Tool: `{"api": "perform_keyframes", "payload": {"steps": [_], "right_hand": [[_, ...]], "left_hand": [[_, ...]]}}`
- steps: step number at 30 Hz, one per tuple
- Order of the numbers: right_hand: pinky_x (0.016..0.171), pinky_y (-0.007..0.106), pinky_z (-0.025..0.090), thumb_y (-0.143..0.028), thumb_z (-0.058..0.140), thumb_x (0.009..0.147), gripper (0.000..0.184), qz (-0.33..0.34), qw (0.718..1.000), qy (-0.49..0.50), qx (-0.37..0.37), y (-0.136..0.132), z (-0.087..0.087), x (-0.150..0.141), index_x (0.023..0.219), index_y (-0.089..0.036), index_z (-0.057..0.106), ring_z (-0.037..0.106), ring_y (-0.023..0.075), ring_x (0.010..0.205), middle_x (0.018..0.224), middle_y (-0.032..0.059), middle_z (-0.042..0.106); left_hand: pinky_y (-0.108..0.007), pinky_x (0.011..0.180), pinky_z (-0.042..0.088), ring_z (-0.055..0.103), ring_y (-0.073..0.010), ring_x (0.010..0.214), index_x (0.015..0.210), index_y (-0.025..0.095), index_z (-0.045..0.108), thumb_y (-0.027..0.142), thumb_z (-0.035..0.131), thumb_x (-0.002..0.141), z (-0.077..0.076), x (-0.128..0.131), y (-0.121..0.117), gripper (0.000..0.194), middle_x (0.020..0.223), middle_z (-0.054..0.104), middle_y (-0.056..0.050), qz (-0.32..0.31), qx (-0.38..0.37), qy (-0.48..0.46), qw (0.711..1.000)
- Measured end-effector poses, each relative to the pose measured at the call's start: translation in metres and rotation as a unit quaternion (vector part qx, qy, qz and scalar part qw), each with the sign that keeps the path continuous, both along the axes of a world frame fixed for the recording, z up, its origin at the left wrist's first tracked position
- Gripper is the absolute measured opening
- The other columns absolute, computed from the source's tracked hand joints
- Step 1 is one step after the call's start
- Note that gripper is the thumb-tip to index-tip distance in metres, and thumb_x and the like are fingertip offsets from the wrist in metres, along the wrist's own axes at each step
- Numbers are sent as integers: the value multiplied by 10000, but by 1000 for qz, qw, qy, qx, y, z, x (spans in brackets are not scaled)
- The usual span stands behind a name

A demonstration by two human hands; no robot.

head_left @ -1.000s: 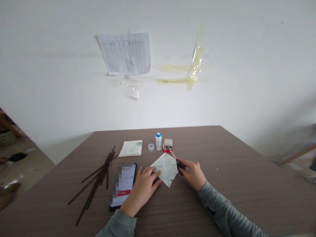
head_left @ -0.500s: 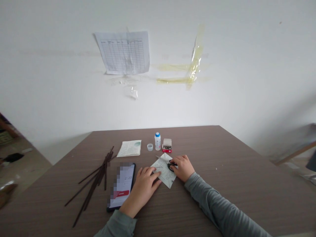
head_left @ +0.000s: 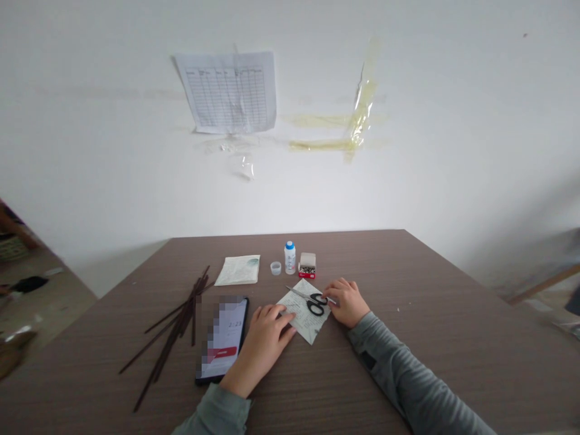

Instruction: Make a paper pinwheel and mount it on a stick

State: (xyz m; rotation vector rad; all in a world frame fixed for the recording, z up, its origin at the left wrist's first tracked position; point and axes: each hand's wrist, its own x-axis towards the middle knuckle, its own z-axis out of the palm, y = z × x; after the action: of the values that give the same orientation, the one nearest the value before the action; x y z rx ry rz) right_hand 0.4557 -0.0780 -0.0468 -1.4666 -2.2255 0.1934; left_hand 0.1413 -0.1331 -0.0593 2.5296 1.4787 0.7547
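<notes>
My left hand (head_left: 265, 335) lies flat with fingers spread, its fingertips on the left edge of a square of printed paper (head_left: 299, 311). The paper is turned like a diamond on the table, with crease lines on it. Black-handled scissors (head_left: 316, 305) rest on top of it, blades toward the upper left, touched by neither hand's grip. At the paper's right corner is my right hand (head_left: 347, 302), thumb and fingers pinched together on that edge; the exact hold is partly hidden.
Beyond the paper stand a white bottle with blue cap (head_left: 290, 260), a small clear cup (head_left: 275, 268) and an open red box (head_left: 307, 267) of small items. A folded paper stack (head_left: 238, 270), dark sticks (head_left: 181, 320) and a phone (head_left: 229, 338) lie left on the brown table (head_left: 453, 350).
My right hand has come off the scissors' handles and shifted right to the paper's corner, so both finger loops now show. My left hand stays in place on the paper.
</notes>
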Motion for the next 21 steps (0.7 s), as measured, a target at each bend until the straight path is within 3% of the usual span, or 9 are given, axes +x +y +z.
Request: {"api": "perform_keyframes", "payload": {"steps": [3,9,14,21], "right_hand": [[1145,504,542,-23,856,957,362,18,1000,-4,-18,3,2,9,1107,-309,1020,802,344,1317,1310,83,983],[1182,512,558,-41,906,1025,306,16,999,-2,-34,4,6,6,1083,-315,1029,813,353,1359,1322,90,989],[1188,516,569,-101,904,1077,233,59,998,27,-26,-3,7,-5,1091,-317,990,801,343,1345,1339,84,968],[1235,515,582,-102,974,1040,198,81,995,16,-55,-13,4,-30,1061,-299,970,797,331,1336,1319,71,938]], "left_hand": [[-672,1250,736,889,-424,1387,1402,366,1021,287,904,1150,0,1,0,289,1477,960,-139,2,1,-3,1000],[-693,1269,741,892,-430,1393,1438,353,1016,254,882,1150,6,4,-2,332,1495,963,-148,9,-3,32,999],[-666,1261,756,904,-436,1408,1403,330,1022,177,872,1120,10,7,-3,355,1489,966,-155,12,-19,27,999],[-643,1232,757,924,-419,1331,1416,317,979,191,911,1090,13,9,-4,356,1372,986,-125,24,-31,-35,999]]}}
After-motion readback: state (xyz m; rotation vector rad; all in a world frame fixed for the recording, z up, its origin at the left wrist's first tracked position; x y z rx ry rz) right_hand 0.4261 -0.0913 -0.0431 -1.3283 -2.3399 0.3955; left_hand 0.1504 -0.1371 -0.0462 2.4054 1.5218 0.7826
